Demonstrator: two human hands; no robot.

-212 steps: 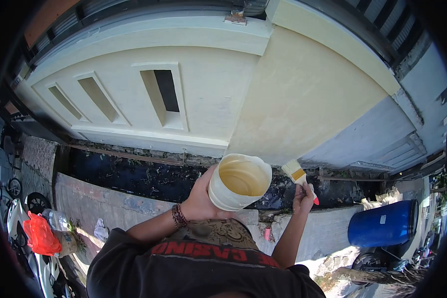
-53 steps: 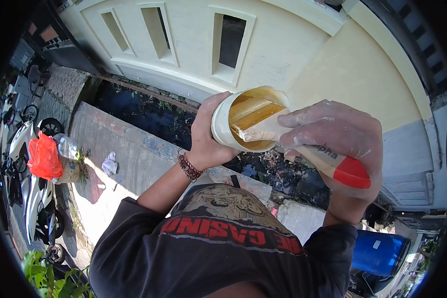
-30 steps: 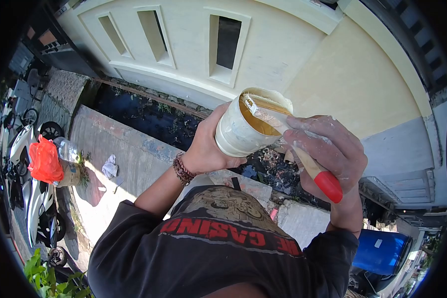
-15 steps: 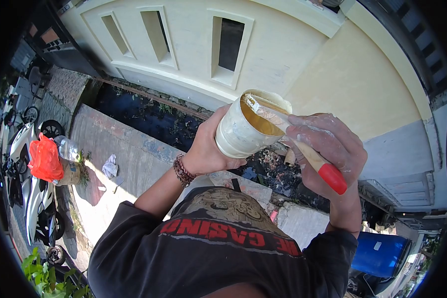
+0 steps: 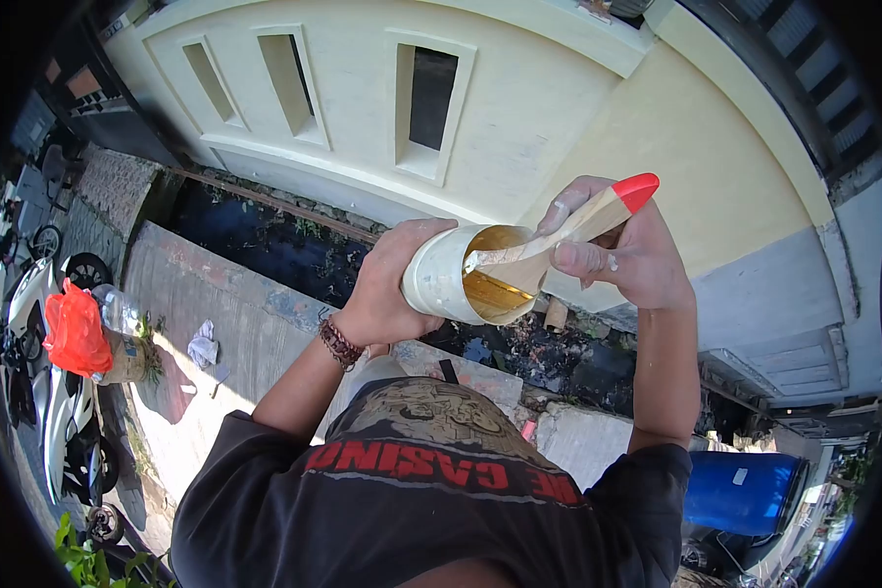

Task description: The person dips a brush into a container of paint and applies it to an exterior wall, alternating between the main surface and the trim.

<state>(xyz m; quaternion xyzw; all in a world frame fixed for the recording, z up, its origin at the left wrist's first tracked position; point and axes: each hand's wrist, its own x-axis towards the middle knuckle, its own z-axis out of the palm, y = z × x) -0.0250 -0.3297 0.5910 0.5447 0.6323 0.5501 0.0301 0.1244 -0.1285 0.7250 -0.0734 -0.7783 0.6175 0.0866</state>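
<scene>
My left hand point(image 5: 377, 277) is wrapped round a cream-white paint cup point(image 5: 429, 275), which tilts with its mouth toward the right. Yellowish liquid or coating shows on the cup's inner wall. In my right hand point(image 5: 632, 250) is a paintbrush point(image 5: 588, 218) with a wooden handle and a red end, gripped between thumb and fingers. The brush's head reaches into the cup's mouth, and its bristles are partly hidden there. White paint smears mark the right fingers.
Ahead stands a cream wall point(image 5: 539, 108) with narrow window openings. Below it runs a ditch of dark water point(image 5: 255, 235), edged by a concrete slab point(image 5: 196, 269). A red plastic bag point(image 5: 76, 331), parked motorbikes point(image 5: 64, 431) and a blue barrel point(image 5: 740, 493) stand around.
My right hand has turned the brush, so its red end points up instead of down and the bristles sit inside the cup. The cup has shifted slightly left and tilted further right.
</scene>
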